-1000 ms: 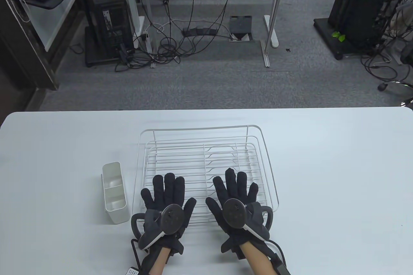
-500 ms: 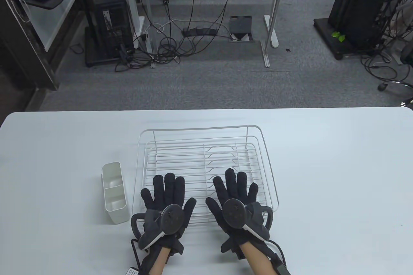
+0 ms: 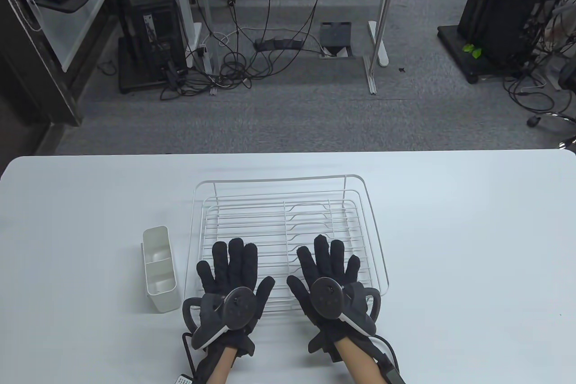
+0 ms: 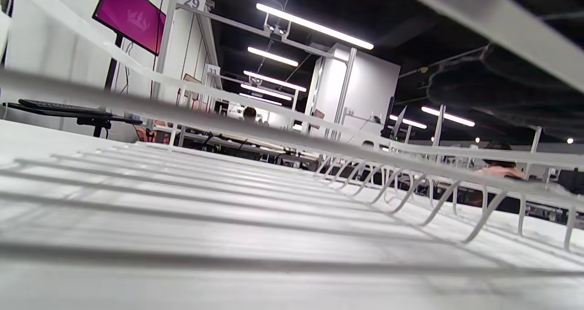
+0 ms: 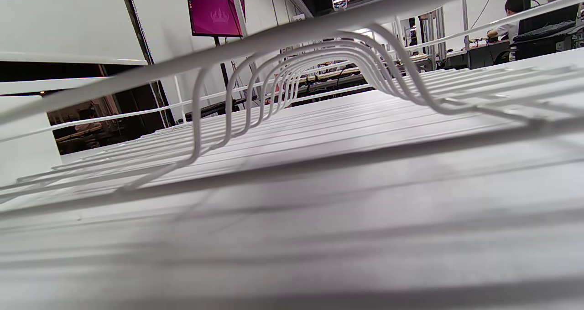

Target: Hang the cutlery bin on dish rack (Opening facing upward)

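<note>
A white wire dish rack (image 3: 288, 186) stands at the middle of the white table. A white plastic cutlery bin (image 3: 158, 269) stands upright just left of the rack, opening up, apart from it. My left hand (image 3: 229, 269) lies flat and open, fingers spread, over the rack's near left part. My right hand (image 3: 326, 264) lies flat and open over the near right part. Neither hand holds anything. Both wrist views look low through the rack's wires (image 4: 283, 141) (image 5: 292, 54); dark gloved fingers (image 4: 492, 82) show at the top right of the left wrist view.
The table (image 3: 472, 244) stretches wide on both sides of the rack. Beyond its far edge are grey carpet, desk legs, cables and computer towers.
My left hand has shifted slightly forward over the rack. My right hand, the rack and the bin have not moved.
</note>
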### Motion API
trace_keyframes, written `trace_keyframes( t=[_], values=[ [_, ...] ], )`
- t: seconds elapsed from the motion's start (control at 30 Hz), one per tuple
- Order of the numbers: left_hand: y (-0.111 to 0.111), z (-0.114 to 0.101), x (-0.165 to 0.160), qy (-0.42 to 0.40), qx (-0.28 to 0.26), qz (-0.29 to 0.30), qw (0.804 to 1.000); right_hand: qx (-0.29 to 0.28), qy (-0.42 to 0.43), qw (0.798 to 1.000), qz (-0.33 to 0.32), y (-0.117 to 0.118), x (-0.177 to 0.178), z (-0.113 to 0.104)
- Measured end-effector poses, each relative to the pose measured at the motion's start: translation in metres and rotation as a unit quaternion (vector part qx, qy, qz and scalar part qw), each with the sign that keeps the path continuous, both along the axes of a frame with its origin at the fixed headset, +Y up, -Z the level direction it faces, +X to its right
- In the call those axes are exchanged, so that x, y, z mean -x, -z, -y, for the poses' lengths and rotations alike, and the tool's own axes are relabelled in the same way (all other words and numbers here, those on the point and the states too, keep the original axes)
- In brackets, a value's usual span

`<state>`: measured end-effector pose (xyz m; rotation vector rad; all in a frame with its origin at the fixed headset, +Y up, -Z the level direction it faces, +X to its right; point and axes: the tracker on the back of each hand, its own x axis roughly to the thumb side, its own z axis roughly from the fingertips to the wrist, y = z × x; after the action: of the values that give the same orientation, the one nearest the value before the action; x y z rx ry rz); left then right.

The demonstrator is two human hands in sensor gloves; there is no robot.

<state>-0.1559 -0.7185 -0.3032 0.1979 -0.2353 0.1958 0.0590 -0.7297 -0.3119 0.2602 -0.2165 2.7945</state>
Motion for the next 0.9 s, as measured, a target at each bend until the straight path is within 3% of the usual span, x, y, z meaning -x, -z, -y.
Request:
trace_keyframes(
  t=[0.17, 0.47, 0.73, 0.9],
  values=[
    [-0.004, -0.013, 0.018, -0.035, -0.044, -0.004, 0.998, 0.0, 0.0, 1.0, 0.0, 0.0, 0.0, 0.0],
    [-0.01, -0.026, 0.073, -0.153, -0.077, -0.085, 0.982, 0.002, 0.0, 1.0, 0.0, 0.001, 0.0, 0.0],
    [-0.016, -0.016, 0.127, -0.281, -0.069, -0.167, 0.942, 0.001, 0.0, 1.0, 0.0, 0.0, 0.0, 0.0],
    [-0.016, -0.002, 0.154, -0.362, -0.042, -0.207, 0.908, 0.001, 0.0, 1.0, 0.0, 0.0, 0.0, 0.0]
  ],
)
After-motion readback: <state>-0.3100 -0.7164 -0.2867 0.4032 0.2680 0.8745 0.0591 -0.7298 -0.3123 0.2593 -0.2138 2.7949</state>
